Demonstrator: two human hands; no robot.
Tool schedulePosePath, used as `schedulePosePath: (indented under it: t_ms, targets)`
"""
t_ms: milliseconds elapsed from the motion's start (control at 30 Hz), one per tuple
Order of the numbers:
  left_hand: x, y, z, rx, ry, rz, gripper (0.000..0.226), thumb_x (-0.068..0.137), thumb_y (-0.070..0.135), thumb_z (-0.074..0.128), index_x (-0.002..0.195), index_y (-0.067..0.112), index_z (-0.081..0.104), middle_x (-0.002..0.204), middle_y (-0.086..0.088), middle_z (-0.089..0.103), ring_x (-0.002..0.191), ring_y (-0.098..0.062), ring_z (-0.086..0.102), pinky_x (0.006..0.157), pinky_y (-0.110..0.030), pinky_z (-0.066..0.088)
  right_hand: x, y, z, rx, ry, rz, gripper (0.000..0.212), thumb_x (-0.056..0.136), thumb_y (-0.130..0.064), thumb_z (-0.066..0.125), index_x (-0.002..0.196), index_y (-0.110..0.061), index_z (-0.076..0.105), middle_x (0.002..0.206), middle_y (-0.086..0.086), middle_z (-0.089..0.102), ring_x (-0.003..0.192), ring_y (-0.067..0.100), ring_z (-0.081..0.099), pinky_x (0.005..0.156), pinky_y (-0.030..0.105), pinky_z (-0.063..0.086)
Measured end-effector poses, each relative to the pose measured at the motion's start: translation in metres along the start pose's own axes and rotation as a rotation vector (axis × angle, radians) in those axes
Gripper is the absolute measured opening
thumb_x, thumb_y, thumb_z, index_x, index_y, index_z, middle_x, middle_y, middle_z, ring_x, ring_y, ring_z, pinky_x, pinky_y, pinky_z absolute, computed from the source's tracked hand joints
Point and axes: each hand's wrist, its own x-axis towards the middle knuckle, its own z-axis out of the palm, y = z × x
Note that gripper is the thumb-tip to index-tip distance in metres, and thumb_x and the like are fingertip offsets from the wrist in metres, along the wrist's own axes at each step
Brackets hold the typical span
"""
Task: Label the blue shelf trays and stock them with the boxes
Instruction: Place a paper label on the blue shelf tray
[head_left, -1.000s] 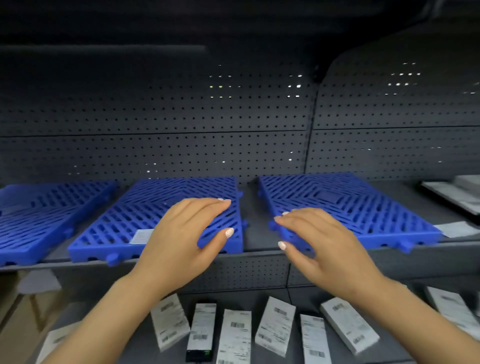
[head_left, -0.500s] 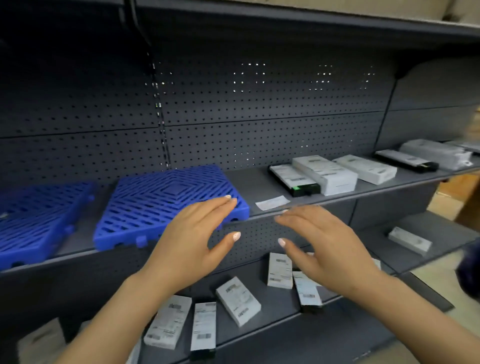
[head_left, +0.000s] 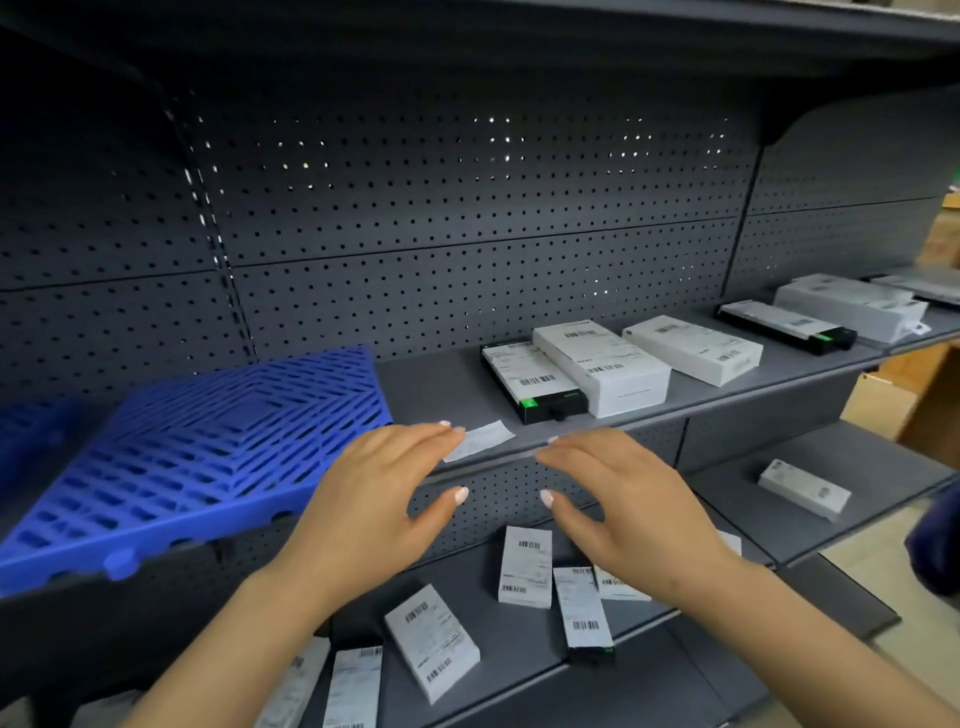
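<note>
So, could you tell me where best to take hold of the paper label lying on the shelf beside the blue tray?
Probably by its near left corner: the paper label lies flat at the shelf's front edge, just off the left hand's fingertips. Coming from the front, slide it until it overhangs the lip, then pinch it from above and below. Lying flat, it offers no raised edge to grip.

The shelf tray (head_left: 208, 447) is bright blue, its top an openwork of slots set in nested diamonds. Behind the tray, the back panel (head_left: 467, 208) is dark grey — dotted all over with even rows of small holes. Right of the tray lies a white label (head_left: 480, 439), then white boxes (head_left: 602, 364) with black barcodes; one box (head_left: 535, 384) is black-sided with a green patch.
</note>
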Motion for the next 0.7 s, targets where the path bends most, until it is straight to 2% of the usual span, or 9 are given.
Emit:
schedulePosePath:
  t_ms: [200,333,500,567,700]
  targets:
    - [0.02,-0.022,0.024,0.025,0.015,0.0,0.048,0.084,0.053,0.045,0.119,0.027,0.064,0.118,0.015,0.062,0.11,-0.003,0.049,0.095,-0.026,0.038,0.024,0.023,0.037,0.017,-0.053,-0.006,0.038,0.087,-0.034,0.047,0.114,-0.017,0.066,0.109,-0.005,0.066,0.103,0.012,0.057,0.084,0.027,0.049]
    - [0.027,-0.027,0.034,0.088,-0.011,0.009,0.044,0.082,0.051,0.046,0.111,0.026,0.069,0.109,0.013,0.067,0.102,-0.011,0.06,0.09,-0.034,0.048,0.036,0.033,0.06,0.073,-0.079,-0.033,0.039,0.086,-0.033,0.047,0.115,-0.015,0.066,0.111,-0.004,0.066,0.104,0.012,0.058,0.083,0.026,0.051]
    - [0.032,-0.024,0.046,0.146,-0.056,0.005,0.038,0.081,0.049,0.047,0.101,0.027,0.072,0.098,0.017,0.07,0.096,-0.011,0.061,0.09,-0.033,0.048,0.045,0.048,0.082,0.118,-0.116,-0.13,0.039,0.086,-0.032,0.049,0.116,-0.013,0.065,0.113,-0.001,0.066,0.106,0.014,0.057,0.09,0.023,0.046]
    - [0.031,-0.022,0.05,0.155,-0.061,-0.013,0.034,0.081,0.047,0.047,0.097,0.029,0.072,0.094,0.019,0.07,0.093,-0.008,0.062,0.092,-0.035,0.048,0.046,0.055,0.087,0.154,-0.121,-0.167,0.037,0.086,-0.03,0.05,0.116,-0.012,0.065,0.111,-0.001,0.066,0.104,0.015,0.058,0.09,0.025,0.049]
    - [0.029,-0.02,0.056,0.097,0.003,-0.009,0.024,0.081,0.035,0.053,0.094,0.029,0.073,0.088,0.018,0.069,0.086,-0.006,0.058,0.095,-0.03,0.042,0.045,0.068,0.094,0.198,-0.071,-0.273,0.025,0.086,-0.02,0.057,0.107,-0.012,0.069,0.104,-0.002,0.066,0.096,0.016,0.059,0.086,0.027,0.049]
